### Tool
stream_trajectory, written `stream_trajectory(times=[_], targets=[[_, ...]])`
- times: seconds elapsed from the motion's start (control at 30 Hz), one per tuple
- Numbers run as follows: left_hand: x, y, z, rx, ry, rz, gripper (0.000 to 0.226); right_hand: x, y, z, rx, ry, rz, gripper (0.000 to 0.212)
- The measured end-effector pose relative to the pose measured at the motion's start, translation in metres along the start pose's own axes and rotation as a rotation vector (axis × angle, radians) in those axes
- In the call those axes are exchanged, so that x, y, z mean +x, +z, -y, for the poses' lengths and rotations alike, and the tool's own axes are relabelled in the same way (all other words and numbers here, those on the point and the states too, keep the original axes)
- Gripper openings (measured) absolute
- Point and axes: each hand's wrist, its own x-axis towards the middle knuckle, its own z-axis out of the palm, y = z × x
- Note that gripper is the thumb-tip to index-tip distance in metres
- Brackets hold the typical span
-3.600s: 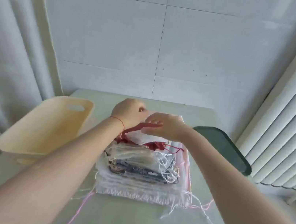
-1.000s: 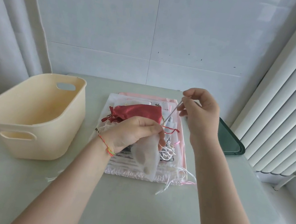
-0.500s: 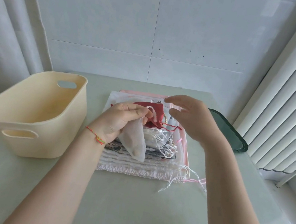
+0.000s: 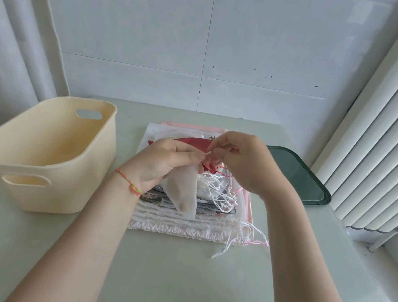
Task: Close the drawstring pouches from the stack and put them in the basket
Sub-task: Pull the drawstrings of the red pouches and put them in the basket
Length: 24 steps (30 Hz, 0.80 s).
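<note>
A pale green table (image 4: 174, 276) stands against a white tiled wall (image 4: 210, 36), with grey curtains (image 4: 7, 44) on the left and vertical blinds (image 4: 390, 127) on the right. The left hand (image 4: 164, 166) grips a white pouch (image 4: 184, 192) above the stack (image 4: 189, 224). The right hand (image 4: 242, 162) pinches its drawstring. The cream basket (image 4: 45, 153) sits left of the stack, with a green tray (image 4: 297, 178) to the right.

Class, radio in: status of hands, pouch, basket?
Left hand grips white pouch. Right hand pinches at its mouth. Basket holds nothing visible. Nothing in the way.
</note>
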Motion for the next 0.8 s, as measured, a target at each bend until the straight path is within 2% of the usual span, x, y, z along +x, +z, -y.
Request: stream_trajectory(times=[0.1, 0.23, 0.33, 0.47, 0.57, 0.63, 0.73, 0.8], targets=[[0.001, 0.001, 0.000, -0.017, -0.019, -0.022, 0.014, 0.002, 0.003, -0.002, -0.120, 0.004, -0.011, 0.020], [0.003, 0.005, -0.002, -0.228, 0.026, -0.018, 0.014, 0.002, 0.005, 0.001, -0.023, -0.003, -0.076, 0.010], [0.007, 0.007, 0.000, -0.327, 0.046, 0.000, 0.021, 0.003, 0.012, 0.002, -0.004, -0.016, -0.151, 0.018], [0.011, 0.014, 0.003, -0.362, 0.052, -0.193, 0.025, 0.007, 0.022, -0.003, -0.126, 0.031, -0.126, 0.013], [0.010, 0.015, 0.004, -0.180, 0.100, -0.378, 0.005, 0.005, 0.021, -0.001, -0.178, 0.020, -0.090, 0.013], [0.010, 0.012, 0.005, 0.024, 0.131, -0.456, 0.014, 0.003, 0.017, 0.001, -0.195, 0.001, -0.075, 0.012], [0.010, 0.010, 0.004, 0.243, 0.135, -0.382, 0.013, 0.002, 0.011, 0.002, -0.147, -0.020, -0.072, 0.012], [0.008, 0.011, 0.002, 0.273, 0.105, -0.301, 0.004, 0.002, 0.006, 0.002, -0.054, -0.015, -0.067, 0.011]])
